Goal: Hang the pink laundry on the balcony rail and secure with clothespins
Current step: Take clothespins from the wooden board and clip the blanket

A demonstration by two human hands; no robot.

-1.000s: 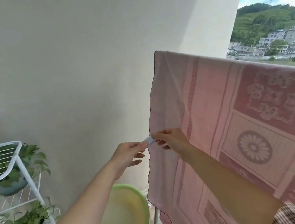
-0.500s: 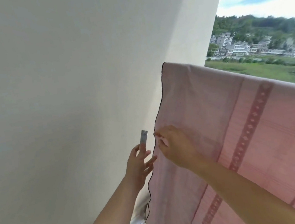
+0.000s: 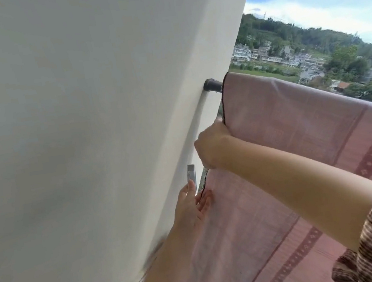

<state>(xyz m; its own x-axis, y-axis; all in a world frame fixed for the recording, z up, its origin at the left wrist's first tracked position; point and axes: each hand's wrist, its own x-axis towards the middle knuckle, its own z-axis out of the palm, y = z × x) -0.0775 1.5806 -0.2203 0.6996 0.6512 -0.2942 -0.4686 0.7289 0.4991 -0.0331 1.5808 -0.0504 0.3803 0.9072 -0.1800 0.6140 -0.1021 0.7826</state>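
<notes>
At six o'clock the left hand (image 3: 193, 208) pinches a grey clothespin (image 3: 191, 176) upright, its other fingers spread, and just beyond it the right hand (image 3: 212, 146) grips the dark-hemmed left edge of the pink laundry (image 3: 298, 129), which drapes over the balcony rail (image 3: 213, 85) at one o'clock.

right hand (image 3: 212, 146) climbed pink cloth (image 3: 297, 125), clothespin (image 3: 191, 174) raised

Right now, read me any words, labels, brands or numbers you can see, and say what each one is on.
None can be read. The clothespin in the left hand shows no marking, the pink laundry gripped by the right hand carries only decorative patterns, and the distant buildings are too small to show any signs.
</notes>
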